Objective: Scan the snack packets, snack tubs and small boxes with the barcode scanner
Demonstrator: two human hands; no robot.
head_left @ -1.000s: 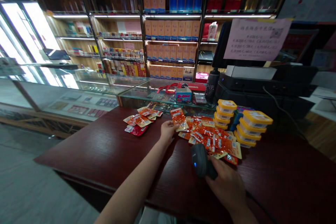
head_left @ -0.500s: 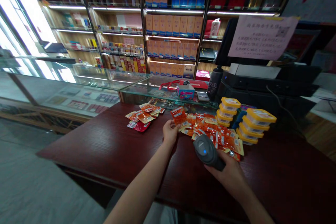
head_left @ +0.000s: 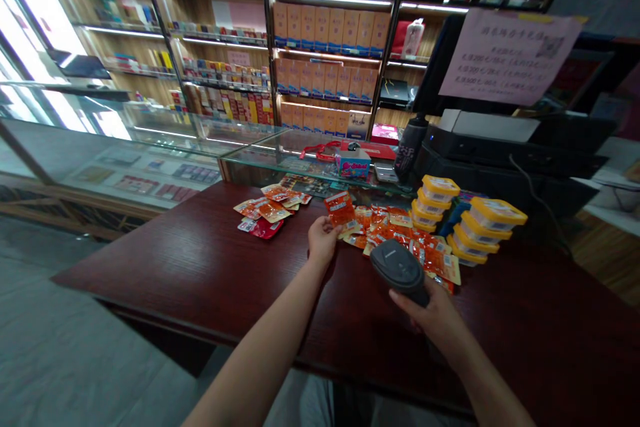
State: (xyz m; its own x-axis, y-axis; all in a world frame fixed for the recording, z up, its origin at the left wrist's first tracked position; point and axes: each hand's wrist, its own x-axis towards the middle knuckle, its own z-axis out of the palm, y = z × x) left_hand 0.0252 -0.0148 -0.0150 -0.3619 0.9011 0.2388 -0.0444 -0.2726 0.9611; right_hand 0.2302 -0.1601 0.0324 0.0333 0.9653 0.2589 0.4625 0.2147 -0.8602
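My left hand [head_left: 323, 238] is closed on an orange snack packet [head_left: 341, 211], held up at the left edge of a spread of orange snack packets [head_left: 400, 240] on the dark red wooden counter [head_left: 200, 273]. My right hand [head_left: 433, 317] grips a black handheld barcode scanner [head_left: 399, 268], its head raised over the near side of that spread, pointing toward the held packet. A smaller pile of orange and red packets [head_left: 267, 213] lies apart to the left.
Two stacks of yellow-lidded tubs [head_left: 437, 203] [head_left: 487, 227] stand right of the packets. Behind them sit a black till unit [head_left: 505, 160] and a pink notice [head_left: 507, 57]. A glass display case [head_left: 165, 153] runs along the back left, and shelves of boxed goods [head_left: 325, 60] fill the wall.
My right hand has lifted the scanner up and forward, over the near side of the packet spread. My left hand keeps the orange packet raised. The view has tilted down a little.
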